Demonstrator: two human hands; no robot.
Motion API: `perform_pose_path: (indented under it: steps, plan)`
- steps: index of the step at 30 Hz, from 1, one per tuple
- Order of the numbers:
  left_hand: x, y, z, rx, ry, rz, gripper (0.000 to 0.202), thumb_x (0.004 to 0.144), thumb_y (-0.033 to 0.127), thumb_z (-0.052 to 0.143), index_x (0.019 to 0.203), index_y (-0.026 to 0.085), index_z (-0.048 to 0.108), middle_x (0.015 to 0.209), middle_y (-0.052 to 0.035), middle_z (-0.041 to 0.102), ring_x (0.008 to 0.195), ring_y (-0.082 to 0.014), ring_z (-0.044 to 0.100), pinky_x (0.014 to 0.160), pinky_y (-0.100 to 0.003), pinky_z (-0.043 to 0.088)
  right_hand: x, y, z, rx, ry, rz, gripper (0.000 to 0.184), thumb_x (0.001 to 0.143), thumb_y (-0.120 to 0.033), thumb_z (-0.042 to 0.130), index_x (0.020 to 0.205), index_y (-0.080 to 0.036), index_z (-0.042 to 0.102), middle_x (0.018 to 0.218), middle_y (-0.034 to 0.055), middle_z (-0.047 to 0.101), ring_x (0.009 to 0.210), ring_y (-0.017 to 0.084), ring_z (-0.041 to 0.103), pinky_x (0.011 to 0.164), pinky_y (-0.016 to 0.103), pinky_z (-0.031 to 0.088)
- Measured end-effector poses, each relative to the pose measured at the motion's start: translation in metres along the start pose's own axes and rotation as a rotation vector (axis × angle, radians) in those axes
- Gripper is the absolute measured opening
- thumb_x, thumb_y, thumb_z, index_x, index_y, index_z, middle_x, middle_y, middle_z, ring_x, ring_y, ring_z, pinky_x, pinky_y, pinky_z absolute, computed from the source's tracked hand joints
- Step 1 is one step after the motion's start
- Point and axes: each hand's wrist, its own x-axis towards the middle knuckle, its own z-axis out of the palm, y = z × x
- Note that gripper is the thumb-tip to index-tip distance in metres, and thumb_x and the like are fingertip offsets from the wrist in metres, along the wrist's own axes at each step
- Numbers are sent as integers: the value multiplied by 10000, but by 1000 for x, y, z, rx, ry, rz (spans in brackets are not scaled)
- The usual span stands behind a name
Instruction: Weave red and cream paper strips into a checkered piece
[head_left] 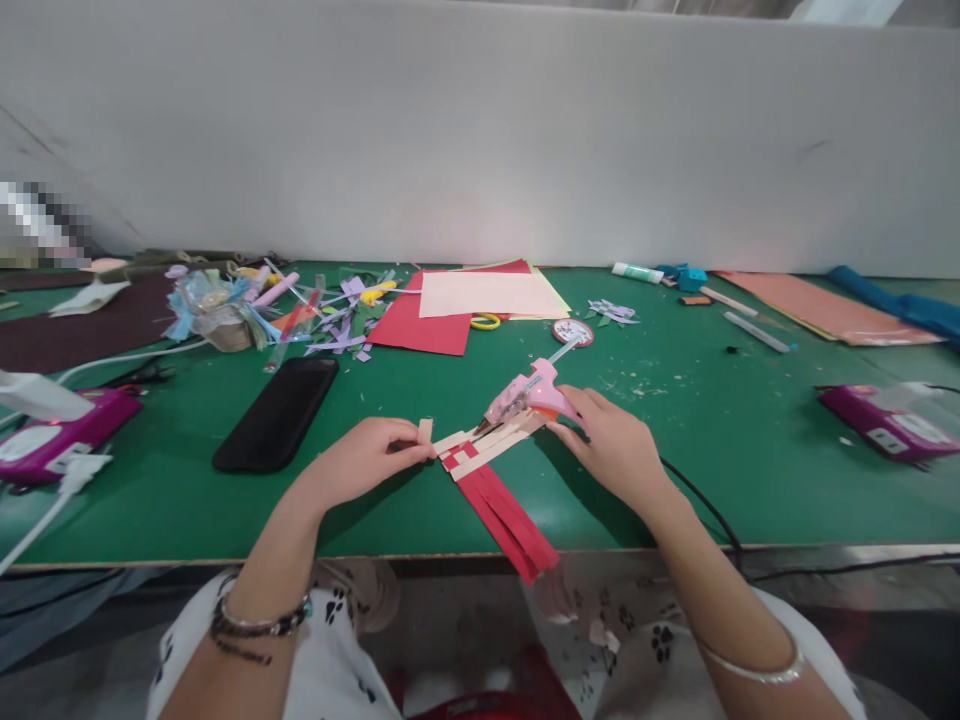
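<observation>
From the frame's centre, red strips [508,522] slant lower right, the nearer left hand [367,462] pinching beige strips [493,450], the right hand [613,445] gripping a glue gun [525,394].

Tabletop [405,520], clock centred on paper strips [487,490] | 9 o'clock: left hand [369,460] touching strips | 9–10: phone [277,415] | 11: paper scraps [345,335] | 12: paper sheets [491,295] | 1: glue gun [525,393] | 3: right hand [611,440] on glue gun, power strip [896,435] beyond
</observation>
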Motion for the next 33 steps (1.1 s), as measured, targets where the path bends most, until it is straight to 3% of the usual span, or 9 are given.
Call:
perform_pose_path:
  steps: [33]
  plan:
    - [1, -5, 0, -15, 9, 33, 343, 783, 453, 406, 774, 214, 653, 857, 3, 661, 817, -175, 573, 706, -228, 403, -2, 25, -11, -138, 1, 159, 256, 837, -319, 404, 1029, -190, 515, 965, 72, 608, 695, 176, 575, 453, 242, 310]
